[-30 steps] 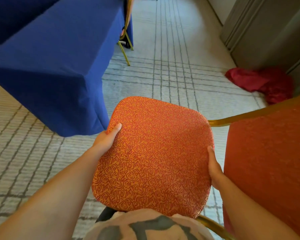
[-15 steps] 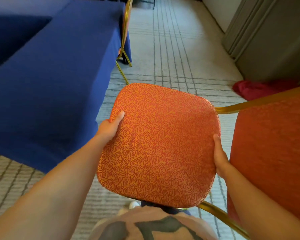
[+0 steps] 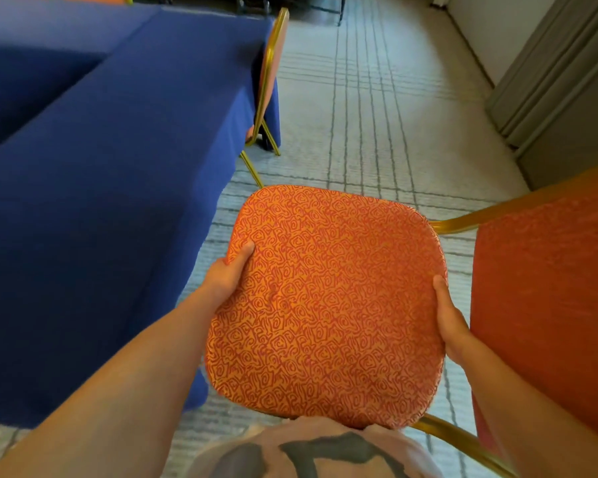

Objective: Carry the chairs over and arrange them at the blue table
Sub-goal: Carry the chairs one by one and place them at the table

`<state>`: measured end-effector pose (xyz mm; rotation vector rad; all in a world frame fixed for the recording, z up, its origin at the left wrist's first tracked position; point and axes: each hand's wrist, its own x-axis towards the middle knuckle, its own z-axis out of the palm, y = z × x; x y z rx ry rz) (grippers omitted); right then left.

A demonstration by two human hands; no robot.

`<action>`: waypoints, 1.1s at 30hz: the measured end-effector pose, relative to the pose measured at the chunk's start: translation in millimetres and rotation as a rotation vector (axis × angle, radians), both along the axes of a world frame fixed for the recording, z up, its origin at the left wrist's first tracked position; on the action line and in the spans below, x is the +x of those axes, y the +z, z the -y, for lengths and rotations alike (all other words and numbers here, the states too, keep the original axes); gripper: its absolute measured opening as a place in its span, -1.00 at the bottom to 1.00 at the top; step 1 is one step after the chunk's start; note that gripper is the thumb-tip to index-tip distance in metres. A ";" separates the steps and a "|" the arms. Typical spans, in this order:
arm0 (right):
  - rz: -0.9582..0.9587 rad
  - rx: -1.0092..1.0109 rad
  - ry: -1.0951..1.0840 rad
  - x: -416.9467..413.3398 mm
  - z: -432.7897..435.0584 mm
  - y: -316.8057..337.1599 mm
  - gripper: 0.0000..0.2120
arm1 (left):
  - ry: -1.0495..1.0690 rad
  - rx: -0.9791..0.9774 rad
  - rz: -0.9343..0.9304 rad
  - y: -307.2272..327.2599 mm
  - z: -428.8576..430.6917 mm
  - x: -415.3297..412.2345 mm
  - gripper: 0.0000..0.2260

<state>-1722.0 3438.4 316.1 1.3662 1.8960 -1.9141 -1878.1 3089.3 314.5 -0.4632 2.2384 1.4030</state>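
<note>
I carry a chair with a patterned orange seat (image 3: 328, 301) and a gold frame, its orange backrest (image 3: 549, 291) at my right. My left hand (image 3: 227, 276) grips the seat's left edge, thumb on top. My right hand (image 3: 449, 322) grips the right edge, its fingers hidden under the seat. The blue table (image 3: 111, 188), draped in a blue cloth, stands close on my left. Another orange chair with gold legs (image 3: 268, 88) stands at the table's far corner, pushed against the cloth.
Pale carpet with grey grid lines (image 3: 370, 108) stretches ahead. A grey panelled wall or door (image 3: 560, 91) runs along the right side. Dark furniture legs show at the far end of the room.
I have moved forward along the table with the chair. The table now fills more of the left, the far chair is nearer, and the red cloth on the floor has left view.
</note>
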 end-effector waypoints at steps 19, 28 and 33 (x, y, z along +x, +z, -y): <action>0.072 -0.069 -0.016 -357.8 -85.8 -35.9 0.40 | 0.041 -0.018 0.051 -23.9 -84.2 -342.5 -0.08; 0.142 0.002 -0.111 -558.9 -98.6 -38.2 0.24 | 0.076 -0.066 0.019 -32.9 -98.5 -536.5 -0.16; 0.217 0.058 -0.140 -637.8 -104.4 -63.9 -0.22 | 0.124 -0.078 0.059 -66.9 -113.2 -604.5 -0.20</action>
